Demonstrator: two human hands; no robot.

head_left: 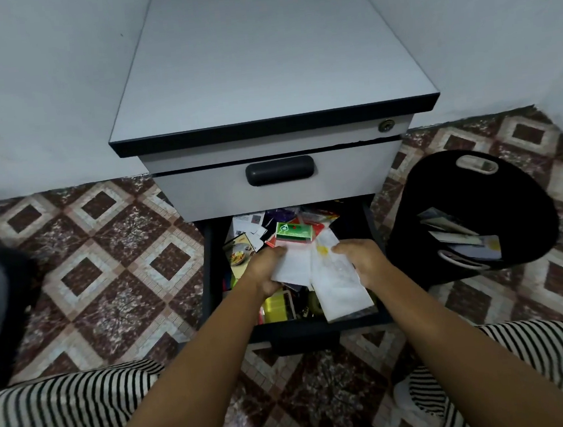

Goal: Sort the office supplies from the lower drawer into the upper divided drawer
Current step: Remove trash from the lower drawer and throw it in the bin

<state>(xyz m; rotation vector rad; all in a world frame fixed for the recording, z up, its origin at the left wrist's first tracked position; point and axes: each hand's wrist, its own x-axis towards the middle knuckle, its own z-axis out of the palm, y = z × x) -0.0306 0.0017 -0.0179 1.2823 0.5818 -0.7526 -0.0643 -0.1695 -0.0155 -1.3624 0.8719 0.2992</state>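
A: What can't you see?
B: The back of the lower drawer (318, 325), hidden under the upper drawer (281, 192). White papers (336, 277) cover the fingertips of the left hand (266, 271) and right hand (363, 260).
A: The packet labels (292, 232)?
B: Blurred. 2 striped knees (69, 416) are cut off.

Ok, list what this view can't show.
Head view.
Dividers in upper drawer: shut front hides them.
Rear of lower drawer: under the upper one.
Supplies beneath white papers held by left hand and right hand.
Print on papers: blurred.
Most black bag contents: behind its wall.
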